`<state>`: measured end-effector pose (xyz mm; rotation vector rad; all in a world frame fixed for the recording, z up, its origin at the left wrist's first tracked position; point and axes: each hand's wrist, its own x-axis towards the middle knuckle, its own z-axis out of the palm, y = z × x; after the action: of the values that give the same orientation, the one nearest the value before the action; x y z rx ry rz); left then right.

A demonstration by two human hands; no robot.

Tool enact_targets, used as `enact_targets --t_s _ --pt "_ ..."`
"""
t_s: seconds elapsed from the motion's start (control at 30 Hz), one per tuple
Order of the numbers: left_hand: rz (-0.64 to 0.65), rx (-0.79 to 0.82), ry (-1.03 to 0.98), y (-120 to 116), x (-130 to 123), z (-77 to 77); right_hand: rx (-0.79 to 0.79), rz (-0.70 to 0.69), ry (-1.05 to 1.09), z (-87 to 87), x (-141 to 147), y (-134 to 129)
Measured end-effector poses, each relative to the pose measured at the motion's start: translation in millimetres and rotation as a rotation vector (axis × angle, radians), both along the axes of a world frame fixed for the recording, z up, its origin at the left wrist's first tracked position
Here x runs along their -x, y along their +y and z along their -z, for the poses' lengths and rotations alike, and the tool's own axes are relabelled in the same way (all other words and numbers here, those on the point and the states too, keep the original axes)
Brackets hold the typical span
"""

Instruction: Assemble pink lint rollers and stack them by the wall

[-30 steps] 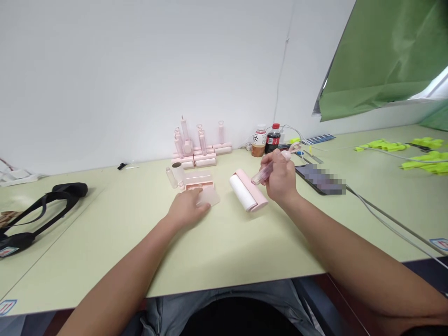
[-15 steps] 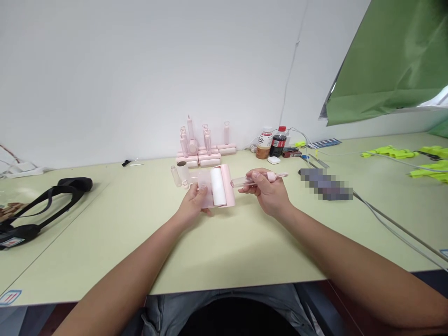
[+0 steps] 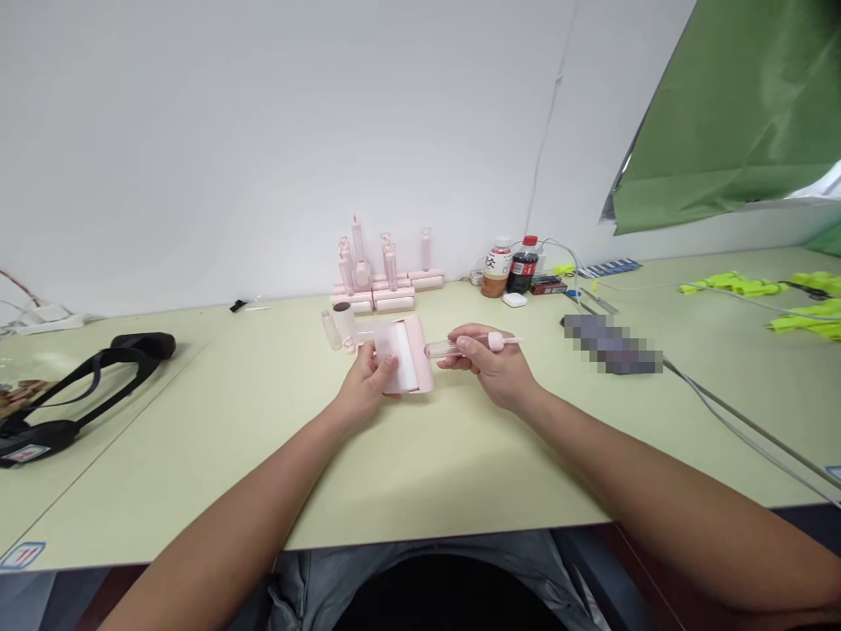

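My left hand (image 3: 368, 379) is closed around a lint roller head (image 3: 406, 355), with a white roll inside a pink and translucent cover. In my right hand (image 3: 491, 361) is the lint roller's clear pink handle (image 3: 447, 348), its loop end pointing right. The handle's tip meets the pink side of the cover; whether it is joined there I cannot tell. Just behind my left hand lie a loose clear handle (image 3: 331, 330) and a white paper roll (image 3: 344, 324) with a dark core opening.
Assembled pink lint rollers (image 3: 392, 303) stand by the wall. Drink bottles (image 3: 522, 267) and a small white case (image 3: 514, 300) are behind my right hand. A blurred dark object (image 3: 612, 344) and cables lie to the right, a black strap frame (image 3: 98, 386) to the left.
The cover has tilted and its translucent flap now lies over part of the white roll. My right hand has moved slightly left with the handle, up against the cover.
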<state>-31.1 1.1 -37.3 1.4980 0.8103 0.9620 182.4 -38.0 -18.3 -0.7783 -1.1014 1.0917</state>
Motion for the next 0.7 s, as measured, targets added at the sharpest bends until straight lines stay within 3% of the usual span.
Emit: enact_targets --t_s 0.27,0.5,0.6,0.7 --pt "0.033 0.016 -0.027 -11.0 -7.2 -3.4 0.055 -0.057 0.017 4.6 4.9 0.4" --pt "0.019 0.093 -0.080 -6.9 -6.8 -0.5 0.073 -0.080 -0.032 4.9 5.8 1.1" --pt "-0.021 0.121 -0.162 -4.5 -6.7 -0.1 0.010 -0.111 0.010 2.3 4.8 2.4" --pt "-0.059 0.116 -0.214 -2.6 -3.7 -3.4 -0.103 -0.048 0.024 -3.4 -1.2 3.5"
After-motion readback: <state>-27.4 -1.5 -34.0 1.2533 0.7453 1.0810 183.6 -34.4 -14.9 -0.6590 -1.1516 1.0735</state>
